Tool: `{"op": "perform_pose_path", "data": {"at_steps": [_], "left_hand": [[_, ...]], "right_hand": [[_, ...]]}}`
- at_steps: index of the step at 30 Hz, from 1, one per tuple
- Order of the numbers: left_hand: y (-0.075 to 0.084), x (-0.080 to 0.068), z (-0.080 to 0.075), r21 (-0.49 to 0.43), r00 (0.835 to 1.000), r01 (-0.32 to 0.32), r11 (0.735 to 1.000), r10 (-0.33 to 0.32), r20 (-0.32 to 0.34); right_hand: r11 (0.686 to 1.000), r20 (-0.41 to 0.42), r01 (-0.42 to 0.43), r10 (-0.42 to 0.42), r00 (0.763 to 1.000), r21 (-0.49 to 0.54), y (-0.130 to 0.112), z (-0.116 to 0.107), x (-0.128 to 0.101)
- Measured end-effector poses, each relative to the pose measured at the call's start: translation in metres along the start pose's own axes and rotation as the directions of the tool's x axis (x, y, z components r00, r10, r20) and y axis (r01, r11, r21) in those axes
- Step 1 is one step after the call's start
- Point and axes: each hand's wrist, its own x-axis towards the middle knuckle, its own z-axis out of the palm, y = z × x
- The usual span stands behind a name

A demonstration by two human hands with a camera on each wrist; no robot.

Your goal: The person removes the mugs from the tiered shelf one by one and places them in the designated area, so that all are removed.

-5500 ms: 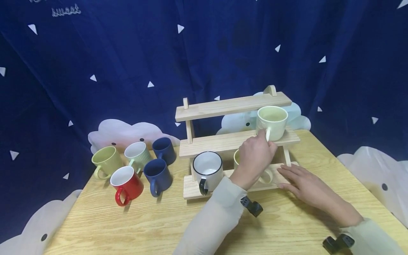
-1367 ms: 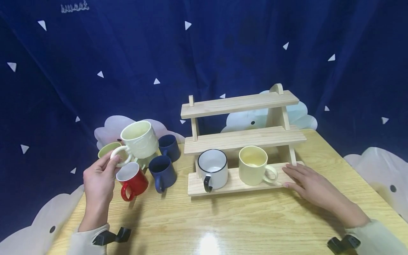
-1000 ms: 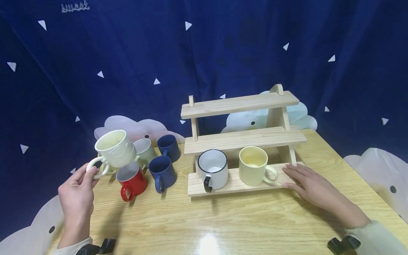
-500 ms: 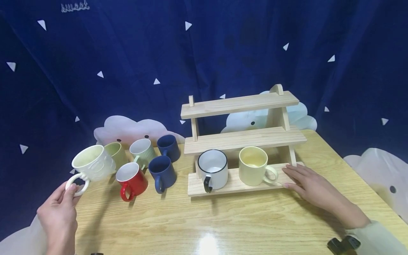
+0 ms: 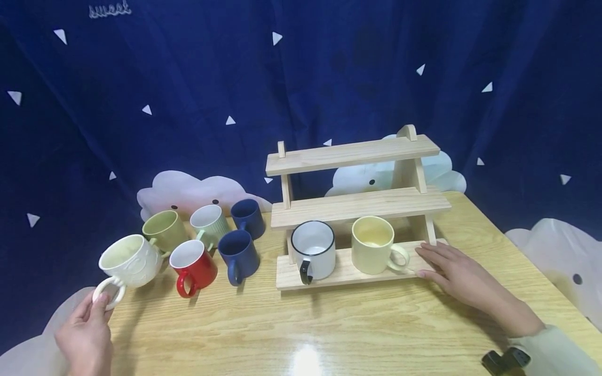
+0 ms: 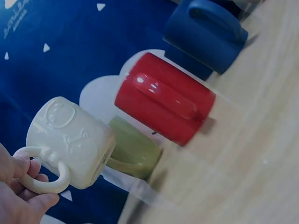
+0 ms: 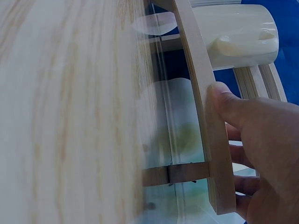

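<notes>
Head view, left hand: the left hand [image 5: 84,334] pinched the ring handle of the cream mug [image 5: 129,261] at the surface's left edge; the mug tilted, its base just over the wood.
Head view, neighbours: the red mug [image 5: 194,266] stood just beside the cream mug, with the green mug [image 5: 164,230] behind, then the ribbed mug [image 5: 210,223] and two navy mugs [image 5: 239,251].
Head view, right hand: the right hand [image 5: 458,277] lay flat, fingers straight, against the right end of the wooden rack [image 5: 350,156]'s bottom shelf.
Head view, rack: a white mug [image 5: 312,249] and a yellow mug [image 5: 373,244] stood on the bottom shelf.
Left wrist view: fingers [image 6: 28,170] curled through the cream mug's [image 6: 70,140] handle; the red mug [image 6: 163,109] was close by.
Right wrist view: the thumb [image 7: 233,105] pressed the rack's board edge [image 7: 205,116]; the yellow mug [image 7: 238,35] stood beyond.
</notes>
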Motion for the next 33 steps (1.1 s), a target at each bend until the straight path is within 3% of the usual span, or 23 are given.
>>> {"op": "perform_pose_path", "data": {"at_steps": [5, 12, 22, 33], "left_hand": [[-0.021, 0.007, -0.009, 0.03, 1.0, 0.027, 0.999, -0.027, -0.01], [-0.038, 0.011, -0.016, -0.033, 0.999, 0.02, 0.999, -0.021, -0.031], [-0.044, 0.006, -0.015, 0.202, 0.999, 0.009, 0.979, 0.001, -0.049], [-0.056, 0.007, -0.015, 0.124, 0.992, 0.091, 0.988, -0.079, -0.099]], "right_hand": [[1.0, 0.003, -0.005, 0.005, 1.0, -0.002, 0.001, 0.0, 0.0], [1.0, 0.002, 0.011, -0.011, 1.0, 0.005, 0.0, 0.0, 0.0], [1.0, 0.0, 0.029, -0.029, 1.0, -0.003, 0.001, 0.0, 0.0], [1.0, 0.0, 0.015, -0.015, 1.0, -0.005, 0.001, 0.0, 0.0]]}}
